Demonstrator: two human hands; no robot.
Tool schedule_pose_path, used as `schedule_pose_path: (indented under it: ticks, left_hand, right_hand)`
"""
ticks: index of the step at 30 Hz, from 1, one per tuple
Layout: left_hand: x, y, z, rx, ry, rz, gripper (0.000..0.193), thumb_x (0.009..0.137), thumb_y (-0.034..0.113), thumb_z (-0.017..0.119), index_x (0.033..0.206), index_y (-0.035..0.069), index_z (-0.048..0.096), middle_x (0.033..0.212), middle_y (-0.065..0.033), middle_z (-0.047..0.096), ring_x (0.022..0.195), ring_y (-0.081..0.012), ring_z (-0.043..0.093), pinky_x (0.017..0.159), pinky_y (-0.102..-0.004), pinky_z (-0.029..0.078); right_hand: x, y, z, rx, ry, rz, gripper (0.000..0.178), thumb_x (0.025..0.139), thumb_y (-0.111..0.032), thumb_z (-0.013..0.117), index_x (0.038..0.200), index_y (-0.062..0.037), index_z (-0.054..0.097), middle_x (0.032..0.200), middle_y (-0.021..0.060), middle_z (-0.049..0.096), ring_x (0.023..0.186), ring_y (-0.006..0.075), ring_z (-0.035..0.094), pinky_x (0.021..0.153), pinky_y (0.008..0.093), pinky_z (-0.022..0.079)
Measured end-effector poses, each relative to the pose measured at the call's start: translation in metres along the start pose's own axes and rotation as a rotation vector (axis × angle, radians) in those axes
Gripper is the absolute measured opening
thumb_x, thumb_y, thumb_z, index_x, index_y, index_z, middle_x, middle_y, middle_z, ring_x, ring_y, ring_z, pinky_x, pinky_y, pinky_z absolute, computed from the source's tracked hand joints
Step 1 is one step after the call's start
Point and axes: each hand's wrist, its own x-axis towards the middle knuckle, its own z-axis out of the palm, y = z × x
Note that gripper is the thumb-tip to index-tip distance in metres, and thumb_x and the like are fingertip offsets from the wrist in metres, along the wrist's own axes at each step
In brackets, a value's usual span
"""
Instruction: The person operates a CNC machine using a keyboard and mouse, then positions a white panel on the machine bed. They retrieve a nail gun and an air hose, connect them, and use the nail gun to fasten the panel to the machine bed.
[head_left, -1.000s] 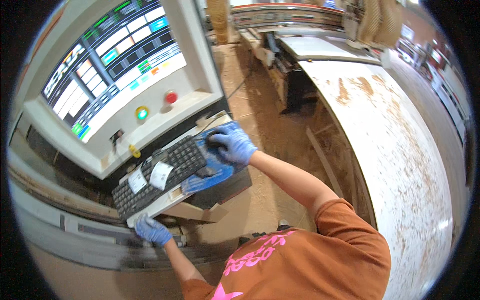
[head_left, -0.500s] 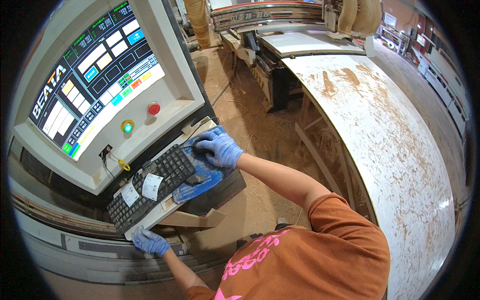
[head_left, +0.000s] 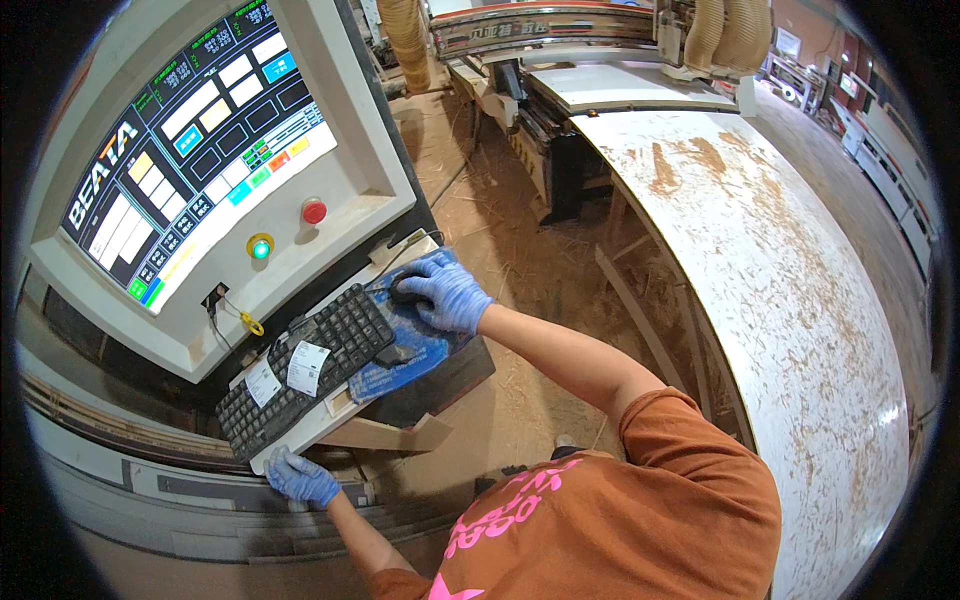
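Note:
My right hand [head_left: 453, 293], in a blue glove, is closed over a black computer mouse [head_left: 408, 285]. The mouse rests on a worn blue mouse pad [head_left: 425, 350] at the right end of a pale keyboard tray [head_left: 325, 422]. On the tray's left part lies a dusty black keyboard [head_left: 345, 335], with two white printed labels [head_left: 307, 368] across its keys. At the near left corner of the tray, my left hand [head_left: 302, 478], also gloved in blue, has its fingers curled on the edge. Beyond the keyboard glows the control screen [head_left: 200, 150] of a machine cabinet.
A red push button [head_left: 314, 211] and a green-lit button [head_left: 260, 247] sit below the screen. A yellow-tagged key [head_left: 252, 323] hangs from a port. To the right stretches a long white board [head_left: 740, 260] strewn with wood shavings, leading to a machine gantry [head_left: 540, 35] with ribbed hoses.
The readouts at the top of the screen have changed. My view has shifted a little; both hands keep their places on the mouse and the tray corner.

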Motion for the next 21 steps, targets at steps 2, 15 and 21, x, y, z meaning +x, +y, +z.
schedule_pose_path:
  ticks: [2,15,21]
  left_hand:
    - [0.0012,0.0017,0.0003,-0.005,0.002,-0.014,0.031,0.097,0.023,0.044,0.088,0.0,0.063,0.099,-0.0143,0.064,0.099,-0.0331,0.056,0.092,-0.0458,0.043]
    - [0.0035,0.0026,0.0008,-0.043,0.046,0.031,0.03,0.097,0.021,0.044,0.087,0.0,0.062,0.094,-0.014,0.064,0.09,-0.0315,0.058,0.088,-0.0442,0.044]
    - [0.0037,0.0042,0.0007,-0.035,0.054,0.038,0.031,0.097,0.022,0.044,0.087,-0.001,0.062,0.093,-0.0141,0.064,0.09,-0.0312,0.058,0.087,-0.0439,0.044]
  right_hand:
    - [0.0001,-0.0015,-0.0017,0.0,-0.015,0.016,0.035,0.066,-0.014,0.068,0.1,-0.0157,0.069,0.111,0.0105,0.061,0.105,0.0348,0.054,0.094,0.0444,0.041]
    - [-0.0003,-0.0004,-0.002,-0.006,-0.045,0.021,0.039,0.065,-0.01,0.067,0.103,-0.0152,0.068,0.115,0.009,0.06,0.108,0.0331,0.052,0.099,0.043,0.039]
    - [-0.0007,0.0,-0.002,-0.017,-0.06,0.034,0.039,0.065,-0.011,0.067,0.104,-0.0154,0.068,0.116,0.0093,0.059,0.109,0.0332,0.052,0.1,0.0433,0.039]
